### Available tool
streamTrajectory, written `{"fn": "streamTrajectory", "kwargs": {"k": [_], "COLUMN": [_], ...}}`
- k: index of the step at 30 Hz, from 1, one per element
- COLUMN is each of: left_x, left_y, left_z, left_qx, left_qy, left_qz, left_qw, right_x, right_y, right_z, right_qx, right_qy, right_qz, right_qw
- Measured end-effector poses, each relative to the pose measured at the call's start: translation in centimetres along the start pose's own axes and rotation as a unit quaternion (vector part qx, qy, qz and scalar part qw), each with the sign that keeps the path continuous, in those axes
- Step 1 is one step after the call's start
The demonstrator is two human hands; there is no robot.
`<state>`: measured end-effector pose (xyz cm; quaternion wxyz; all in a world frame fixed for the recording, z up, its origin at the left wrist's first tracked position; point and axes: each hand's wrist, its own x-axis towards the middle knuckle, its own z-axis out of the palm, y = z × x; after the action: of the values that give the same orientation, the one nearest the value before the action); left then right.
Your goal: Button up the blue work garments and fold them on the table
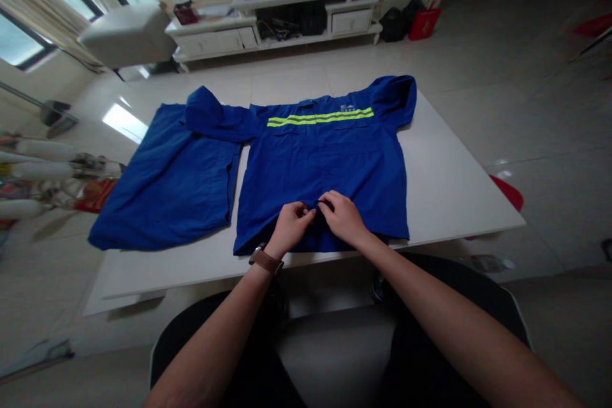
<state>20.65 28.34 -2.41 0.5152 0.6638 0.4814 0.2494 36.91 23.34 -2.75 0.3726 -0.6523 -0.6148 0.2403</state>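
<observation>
A blue work jacket (296, 172) with a yellow-green reflective band lies front up, its collar at the far side. My left hand (291, 224), with a brown-strapped watch at the wrist, pinches the jacket's front near the lower hem. Right beside it, my right hand (342, 218) pinches the same part of the cloth, the fingertips of both hands nearly touching. The hem is lifted a little there. What lies between the fingertips is too small to make out. Blue folded cloth (176, 185) lies left of the jacket, partly under its sleeve.
Both garments lie on a white table (454, 185), whose near edge is close to my knees. A red stool (507, 192) shows past the right edge. Beyond stand a white low cabinet (220, 41) with clutter, a grey seat (129, 35) and a red bag (424, 23).
</observation>
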Motion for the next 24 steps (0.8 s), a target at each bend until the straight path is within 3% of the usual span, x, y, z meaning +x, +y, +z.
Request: {"fn": "streamTrajectory", "kwargs": {"k": [16,24], "left_x": [-0.17,-0.2], "left_y": [0.22,0.16], "left_z": [-0.01,-0.17], "left_qx": [-0.032,-0.001], "left_qy": [0.008,0.0], "left_qz": [-0.021,0.005], "left_qw": [0.999,1.0], "right_x": [0.12,0.32], "right_y": [-0.49,-0.33], "right_z": [-0.41,-0.27], "right_qx": [0.053,0.054], "right_qy": [0.002,-0.011], "right_qz": [-0.009,0.011], "right_qw": [0.999,0.998]}}
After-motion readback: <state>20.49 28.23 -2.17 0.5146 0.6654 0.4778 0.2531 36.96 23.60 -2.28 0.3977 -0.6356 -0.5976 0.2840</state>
